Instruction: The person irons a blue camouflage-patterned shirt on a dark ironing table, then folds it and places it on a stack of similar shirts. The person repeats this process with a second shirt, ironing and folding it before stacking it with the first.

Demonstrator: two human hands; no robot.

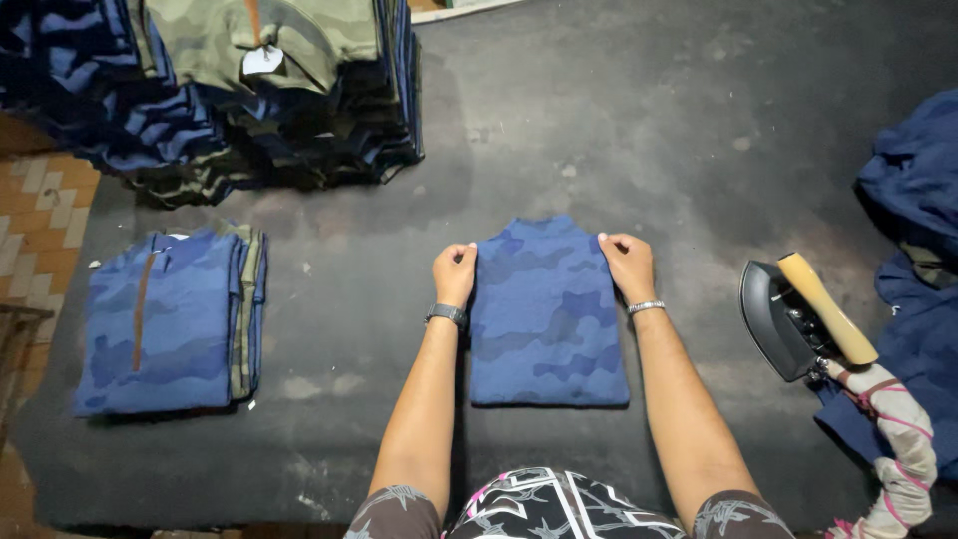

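A blue camouflage-patterned garment lies folded into a neat upright rectangle on the dark padded table, directly in front of the person. The left hand pinches its upper left corner with fingers curled closed on the cloth, and the right hand pinches the upper right corner the same way, so both sides appear already folded in and the piece looks close to finished, with only squaring or lifting away left, as far as can be judged. To the left, a small stack of folded garments with a blue one on top suggests finished work, and a much taller pile of blue and green camouflage garments sits at the far left corner. At the right edge, loose dark blue cloth seems to be waiting, beside 1 iron resting on its side with a wooden handle and a cloth-wrapped cord.
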